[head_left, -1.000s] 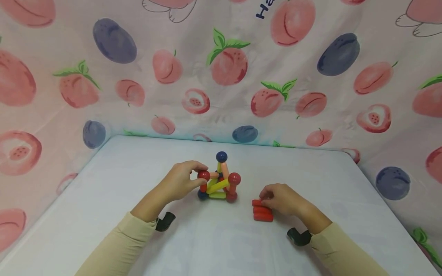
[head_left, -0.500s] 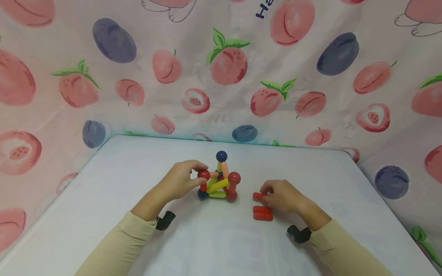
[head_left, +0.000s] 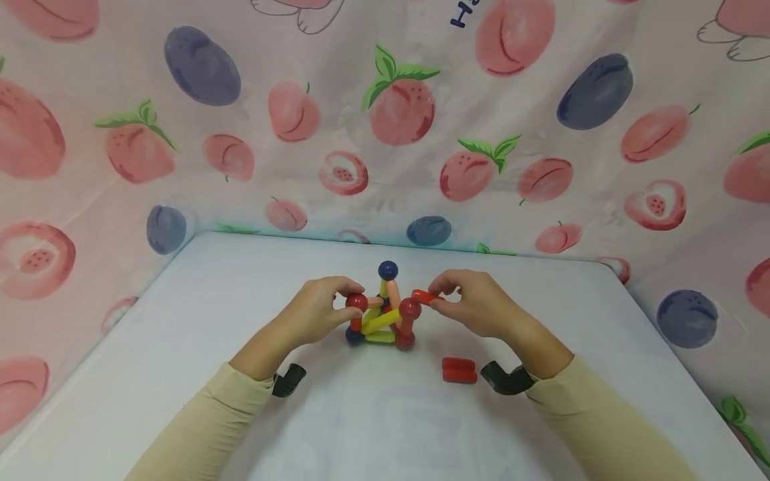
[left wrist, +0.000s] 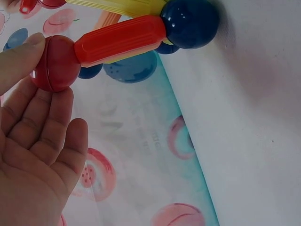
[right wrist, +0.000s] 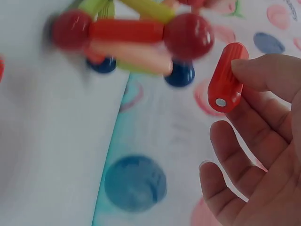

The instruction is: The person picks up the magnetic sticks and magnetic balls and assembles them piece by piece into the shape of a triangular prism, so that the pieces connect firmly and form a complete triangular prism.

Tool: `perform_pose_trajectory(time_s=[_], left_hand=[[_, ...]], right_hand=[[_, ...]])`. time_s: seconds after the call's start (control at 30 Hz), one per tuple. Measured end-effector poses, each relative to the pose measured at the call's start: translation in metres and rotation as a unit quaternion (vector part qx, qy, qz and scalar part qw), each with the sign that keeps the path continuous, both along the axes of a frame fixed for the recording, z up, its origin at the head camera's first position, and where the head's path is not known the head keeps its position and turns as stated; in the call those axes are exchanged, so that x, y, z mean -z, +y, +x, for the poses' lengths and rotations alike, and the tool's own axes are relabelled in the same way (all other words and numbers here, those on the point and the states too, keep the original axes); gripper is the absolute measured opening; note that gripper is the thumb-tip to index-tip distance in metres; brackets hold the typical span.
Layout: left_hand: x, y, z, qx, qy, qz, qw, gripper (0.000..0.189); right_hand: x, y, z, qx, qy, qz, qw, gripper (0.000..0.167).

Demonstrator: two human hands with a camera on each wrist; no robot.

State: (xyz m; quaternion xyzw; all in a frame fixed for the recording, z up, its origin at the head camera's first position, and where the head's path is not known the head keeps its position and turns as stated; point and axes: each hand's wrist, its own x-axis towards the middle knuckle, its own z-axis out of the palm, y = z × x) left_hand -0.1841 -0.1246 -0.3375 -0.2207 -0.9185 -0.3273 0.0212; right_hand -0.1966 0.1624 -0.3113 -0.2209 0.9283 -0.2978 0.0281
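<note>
A small frame of coloured rods and balls stands on the table. The left hand (head_left: 315, 310) pinches its upper left red ball (left wrist: 56, 63) between thumb and fingers. Below that ball a red rod (left wrist: 120, 40) runs down to a dark blue ball (left wrist: 190, 23). In the right hand (head_left: 484, 304), thumb and fingers pinch a loose red magnetic rod (right wrist: 228, 77), with a round metal spot on its end. That rod is near the upper right red ball (head_left: 410, 308); the right wrist view shows a gap between them. A dark blue ball (head_left: 388, 270) tops the frame at the back.
Two more red rods (head_left: 459, 370) lie side by side on the white table (head_left: 373, 421), in front of the right hand. Behind the table hangs a fruit-patterned cloth (head_left: 385, 174). A dark wrist mount (head_left: 508, 379) sticks out under the right forearm.
The right hand has lifted one red rod from the group of three and carried it up and left to the frame. The left hand keeps its hold on the red ball.
</note>
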Motion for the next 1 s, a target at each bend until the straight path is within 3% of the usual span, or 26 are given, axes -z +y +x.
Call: perform_pose_trajectory(time_s=[0.33, 0.57, 0.77, 1.0], left_hand=[[-0.001, -0.001, 0.0, 0.008, 0.001, 0.002, 1.0, 0.035], [-0.001, -0.002, -0.002, 0.011, 0.007, 0.005, 0.9999, 0.034], [-0.002, -0.002, 0.0, 0.009, 0.001, 0.011, 0.9999, 0.034], [-0.002, -0.002, 0.002, 0.005, -0.004, 0.013, 0.9999, 0.034]], right_hand=[[-0.005, -0.041, -0.001, -0.05, 0.014, -0.01, 0.9986, 0.017], [-0.003, -0.057, -0.003, -0.058, -0.029, -0.03, 0.9975, 0.014], [0.002, -0.063, -0.003, -0.068, -0.025, -0.006, 0.9973, 0.011], [0.004, -0.066, -0.001, -0.053, -0.029, 0.001, 0.9982, 0.012]])
